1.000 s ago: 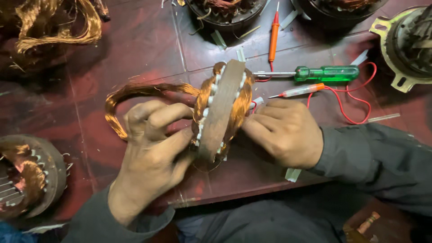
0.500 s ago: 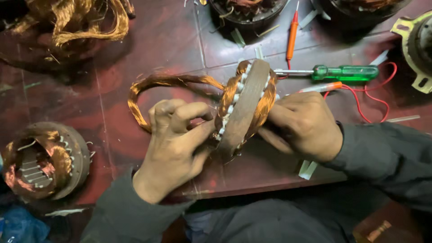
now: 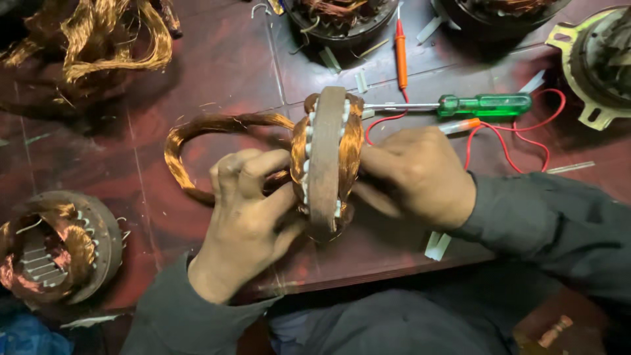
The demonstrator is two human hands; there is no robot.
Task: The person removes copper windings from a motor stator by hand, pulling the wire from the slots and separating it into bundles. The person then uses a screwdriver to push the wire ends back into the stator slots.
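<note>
A round motor stator (image 3: 327, 161) stands on edge on the dark red tiled floor (image 3: 223, 72), its grey iron ring flanked by copper windings. My left hand (image 3: 246, 220) grips its left side, fingers pressed on the copper coil. My right hand (image 3: 414, 174) holds the right side, fingers against the winding. A loose loop of copper wire (image 3: 197, 141) trails out from the stator to the left.
A green-handled screwdriver (image 3: 483, 104), an orange tester (image 3: 400, 52) and a red wire (image 3: 519, 141) lie behind the stator. Another wound stator (image 3: 56, 246) sits at left, a copper wire bundle (image 3: 108, 39) at top left, motor housings (image 3: 598, 62) along the back.
The stator has turned from tilted to standing upright on edge between my hands. Both hands stay on it; the view has shifted slightly.
</note>
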